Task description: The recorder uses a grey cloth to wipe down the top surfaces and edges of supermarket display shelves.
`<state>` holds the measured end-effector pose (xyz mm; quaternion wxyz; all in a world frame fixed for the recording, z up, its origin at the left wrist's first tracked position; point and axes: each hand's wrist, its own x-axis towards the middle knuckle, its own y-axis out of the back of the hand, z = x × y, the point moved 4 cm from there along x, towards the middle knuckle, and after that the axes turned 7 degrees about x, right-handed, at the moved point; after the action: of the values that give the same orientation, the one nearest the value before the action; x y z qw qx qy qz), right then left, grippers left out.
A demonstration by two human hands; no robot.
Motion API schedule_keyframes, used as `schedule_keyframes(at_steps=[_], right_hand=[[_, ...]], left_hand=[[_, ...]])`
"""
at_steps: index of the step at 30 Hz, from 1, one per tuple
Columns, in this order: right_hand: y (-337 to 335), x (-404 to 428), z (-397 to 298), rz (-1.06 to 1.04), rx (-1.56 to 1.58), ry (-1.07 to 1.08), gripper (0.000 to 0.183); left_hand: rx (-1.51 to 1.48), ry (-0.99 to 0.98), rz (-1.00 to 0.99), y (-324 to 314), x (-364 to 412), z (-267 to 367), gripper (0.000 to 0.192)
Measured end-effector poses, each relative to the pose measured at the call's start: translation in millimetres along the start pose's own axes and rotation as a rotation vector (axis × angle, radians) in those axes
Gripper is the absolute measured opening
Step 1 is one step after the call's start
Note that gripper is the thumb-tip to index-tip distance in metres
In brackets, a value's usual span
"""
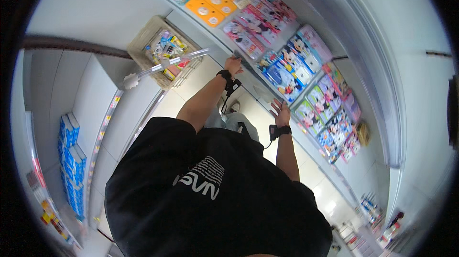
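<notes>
A store shelf before me holds rows of packaged goods with cartoon mouse pictures. My left hand (pixel 233 65) is at the shelf's front edge, below the pink packages (pixel 247 38); its fingertips meet a small dark thing or the edge strip, too blurred to tell. My right hand (pixel 281 111) has its fingers spread at the same edge, near the blue packages (pixel 287 81) and left of the green-edged packages (pixel 308 115). A clear divider strip (pixel 263 94) or label holder runs along the edge between the hands. Both wrists wear black bands with small cabled devices.
A beige plastic basket (pixel 141 36) of small mixed packages stands at the upper left, crossed by a clear rod (pixel 172 62). Orange packages (pixel 215 2) lie on the upper shelf. Blue packs (pixel 73 163) stand on a shelf at the far left.
</notes>
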<state>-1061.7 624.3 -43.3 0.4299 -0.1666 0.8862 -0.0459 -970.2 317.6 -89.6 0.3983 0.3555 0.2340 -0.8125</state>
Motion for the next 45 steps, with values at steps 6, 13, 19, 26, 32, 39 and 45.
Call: schedule_keyframes(at_steps=[6,13,19,26,32,39,45], right_hand=[[-96.5,14.8,8.8,-0.195,-0.049,-0.057,0.047],[-195.1,50.9,31.2,-0.233,-0.038,-0.048,0.047],[-343.9,70.7,56.8,-0.399,-0.054,-0.062,0.044],[-430.1,99.8,67.9,-0.333,-0.072,-0.014,0.051],[-521.1,120.4,82.5,-0.395,-0.185,-0.029,0.055],[-594.6,139.9,104.3,-0.406,-0.222,-0.115,0.059],[-651.6,152.2,91.3,-0.531,-0.366,-0.124,0.054]], left_hand=[[-0.15,-0.108,0.149,90.5,63.6,24.6,0.045],[-0.138,-0.084,0.176,162.2,74.7,113.7,0.04],[-0.231,-0.11,0.228,301.5,156.9,160.1,0.031],[0.106,-0.246,0.147,358.7,208.0,230.6,0.017],[0.321,-0.301,0.32,434.9,237.3,282.0,0.026],[0.132,-0.176,0.444,475.8,245.7,341.0,0.035],[0.236,-0.13,0.518,515.2,264.6,377.0,0.035]])
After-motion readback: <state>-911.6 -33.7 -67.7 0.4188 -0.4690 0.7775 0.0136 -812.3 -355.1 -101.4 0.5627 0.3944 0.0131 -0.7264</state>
